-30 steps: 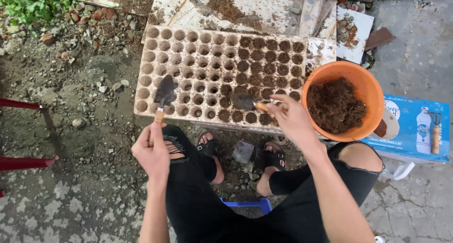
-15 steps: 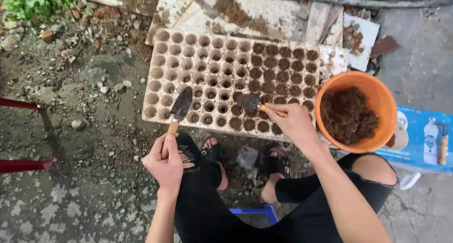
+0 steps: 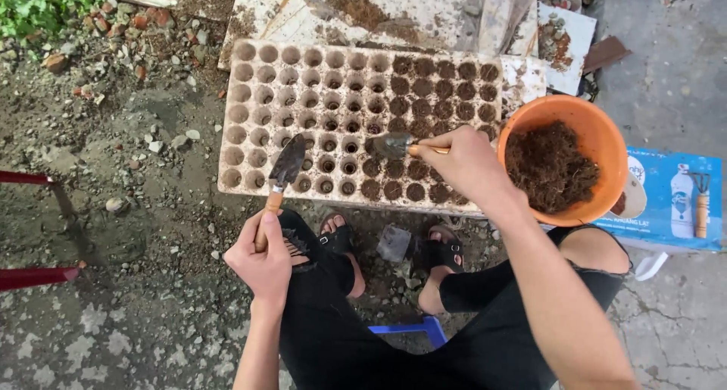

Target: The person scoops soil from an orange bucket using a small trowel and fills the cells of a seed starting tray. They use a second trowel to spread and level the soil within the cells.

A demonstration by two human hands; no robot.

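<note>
Filling cells, it seems: right hand [image 3: 466, 163] grips a small trowel [image 3: 394, 144] over the seed tray [image 3: 250, 117]; left hand [image 3: 261, 257] clasps another trowel [image 3: 286, 163] (idle); empty cells likely need more from the orange bowl [image 3: 598, 140].

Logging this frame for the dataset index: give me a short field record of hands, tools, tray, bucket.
left hand: grips wooden-handled dark metal trowel, blade at the tray's near edge
right hand: holds small soil-laden scoop over the cells
tray: pale multi-cell seedling tray; right-side cells filled with soil, left ones empty
bucket: orange plastic bucket of brown fibrous soil, right of tray
ground: gravelly dirt
</note>
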